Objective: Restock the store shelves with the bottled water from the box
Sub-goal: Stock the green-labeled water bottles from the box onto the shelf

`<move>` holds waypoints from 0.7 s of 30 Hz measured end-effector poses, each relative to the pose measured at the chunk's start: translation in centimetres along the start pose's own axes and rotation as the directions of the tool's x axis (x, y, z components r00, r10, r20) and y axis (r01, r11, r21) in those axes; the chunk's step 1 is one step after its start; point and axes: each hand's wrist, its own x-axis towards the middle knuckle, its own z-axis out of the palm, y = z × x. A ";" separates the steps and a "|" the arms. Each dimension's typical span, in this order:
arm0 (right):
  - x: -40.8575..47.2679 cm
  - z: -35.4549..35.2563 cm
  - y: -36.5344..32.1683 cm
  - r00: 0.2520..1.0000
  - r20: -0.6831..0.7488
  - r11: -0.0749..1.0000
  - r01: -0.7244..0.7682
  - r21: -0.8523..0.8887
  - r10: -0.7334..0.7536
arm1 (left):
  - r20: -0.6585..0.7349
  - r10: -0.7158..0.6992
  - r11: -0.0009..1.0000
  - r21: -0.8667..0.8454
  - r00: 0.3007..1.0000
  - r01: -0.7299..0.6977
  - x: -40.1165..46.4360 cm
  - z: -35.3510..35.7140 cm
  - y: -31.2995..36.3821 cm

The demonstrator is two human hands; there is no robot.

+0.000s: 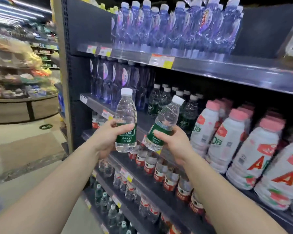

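Two bottles — your left hand (108,139) wraps one (126,122), right hand (174,142) the tilted other (164,124). Probably full, thin-walled; grip labels firmly — don't squeeze.

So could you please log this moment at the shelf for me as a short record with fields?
left hand: left hand has its grip on an upright green-label bottle
right hand: right hand has its grip on a tilted green-label bottle
matching stock: green-label row on the shelf behind
right of that: white pink-capped bottles
shelf below: red-label bottles
top shelf: blue-tinted bottles
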 end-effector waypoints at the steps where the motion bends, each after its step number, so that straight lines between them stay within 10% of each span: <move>1: 1.3 0.5 -0.1 0.998 -0.060 0.999 0.015 -0.028 -0.016 | 0.011 0.012 1.000 0.000 1.000 -0.012 1.6 -0.5 0.0; 21: 19.6 10.9 2.1 0.861 -0.508 0.879 -0.221 -0.423 -0.029 | 0.378 -0.024 0.996 0.086 0.926 -0.009 22.4 -11.2 1.8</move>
